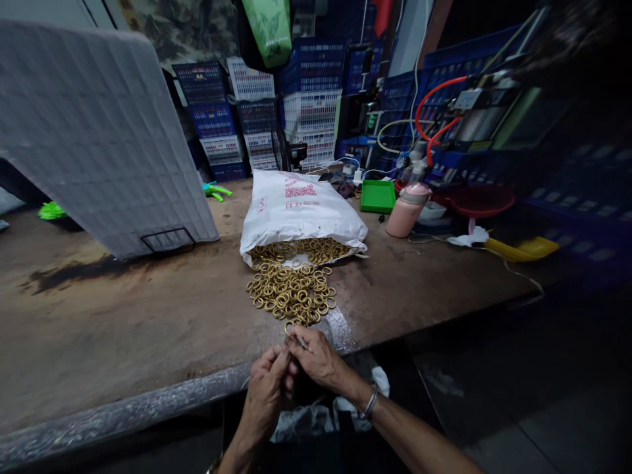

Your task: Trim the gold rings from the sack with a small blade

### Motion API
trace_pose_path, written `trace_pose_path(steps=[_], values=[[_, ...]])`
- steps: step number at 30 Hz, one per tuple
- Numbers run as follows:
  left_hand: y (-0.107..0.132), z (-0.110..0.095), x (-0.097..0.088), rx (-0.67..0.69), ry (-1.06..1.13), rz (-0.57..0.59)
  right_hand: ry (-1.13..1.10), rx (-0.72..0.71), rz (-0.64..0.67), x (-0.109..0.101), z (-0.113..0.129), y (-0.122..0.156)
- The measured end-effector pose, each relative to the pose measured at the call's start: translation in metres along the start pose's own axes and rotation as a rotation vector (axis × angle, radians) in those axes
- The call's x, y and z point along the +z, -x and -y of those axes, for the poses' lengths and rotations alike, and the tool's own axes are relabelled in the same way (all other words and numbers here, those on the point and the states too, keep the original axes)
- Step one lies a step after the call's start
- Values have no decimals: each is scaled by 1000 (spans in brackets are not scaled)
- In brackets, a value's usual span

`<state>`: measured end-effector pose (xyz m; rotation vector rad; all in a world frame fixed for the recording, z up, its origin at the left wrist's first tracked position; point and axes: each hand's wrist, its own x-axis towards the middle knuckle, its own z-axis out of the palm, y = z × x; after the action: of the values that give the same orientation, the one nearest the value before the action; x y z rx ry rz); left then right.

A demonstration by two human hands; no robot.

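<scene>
A white sack [301, 210] lies on its side on the worn table [123, 316], spilling a pile of brass rings [293, 293] toward me. At the table's near edge my right hand [318, 359] pinches a small brass ring together with a thin metal piece. My left hand [266, 388] is closed right against it, fingertips meeting the right hand's, and also seems to grip the ring. Both hands sit just below the pile.
A large grey ribbed panel [99, 131] leans at the left. A green tray [378, 195], pink bottle [407, 209], red bowl [481, 199] and yellow scoop [523, 249] stand at the right. Stacked blue and white crates [276, 112] fill the back. A plastic bag hangs below the table edge.
</scene>
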<state>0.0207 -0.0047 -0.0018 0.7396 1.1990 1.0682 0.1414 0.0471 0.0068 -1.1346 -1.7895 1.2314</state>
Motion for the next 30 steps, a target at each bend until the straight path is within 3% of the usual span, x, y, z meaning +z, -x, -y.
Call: trace_pose_path(steps=[7, 16, 22, 26, 30], values=[[3, -5, 3, 3, 28, 58, -145, 130, 55, -2, 0, -1], [3, -5, 7, -34, 57, 24, -225, 180, 101, -1, -1, -1], [3, -7, 9, -49, 42, -18, 70, 108, -17, -5, -8, 2], [3, -8, 8, -48, -9, -18, 370, -17, 100, -8, -8, 10], [3, -8, 6, -7, -36, -37, 631, -15, 163, -5, -5, 15]])
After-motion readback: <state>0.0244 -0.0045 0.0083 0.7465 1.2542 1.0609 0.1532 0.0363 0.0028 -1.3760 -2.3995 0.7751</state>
